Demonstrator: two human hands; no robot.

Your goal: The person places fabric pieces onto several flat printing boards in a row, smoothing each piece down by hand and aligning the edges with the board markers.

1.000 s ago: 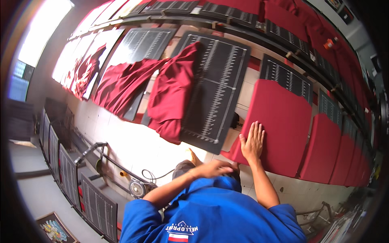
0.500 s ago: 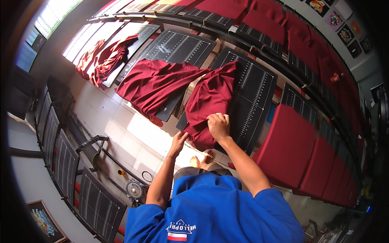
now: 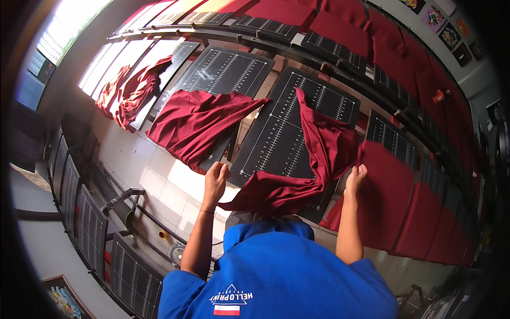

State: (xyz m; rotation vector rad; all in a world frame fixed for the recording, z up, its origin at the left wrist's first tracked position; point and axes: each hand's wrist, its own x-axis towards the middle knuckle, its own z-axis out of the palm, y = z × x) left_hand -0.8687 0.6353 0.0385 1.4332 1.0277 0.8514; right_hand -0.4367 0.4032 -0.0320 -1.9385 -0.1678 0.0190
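I'm seeing open tiled floor [image 3: 146,154] at the near left, while a long dark rail [image 3: 273,47] is bounding the far side; to the right, a flat maroon cloth [image 3: 385,196] is crowding the edge of the central board [image 3: 268,135], whose far-left surface is lying bare. I'm counting at least four dark panels [image 3: 91,223] at the near left, and two loose cloths ahead: a draped cloth [image 3: 194,122] on the left board [image 3: 234,69] and a crumpled cloth [image 3: 332,149] on the central one. That crumpled cloth is lying between the hands, folding along the board's right side and near edge, its left tip pointing to the left wrist. The right hand [image 3: 355,179] is gripping its right edge; the left hand [image 3: 215,179] is curling its fingers, and I'm unable to tell whether they're holding anything.
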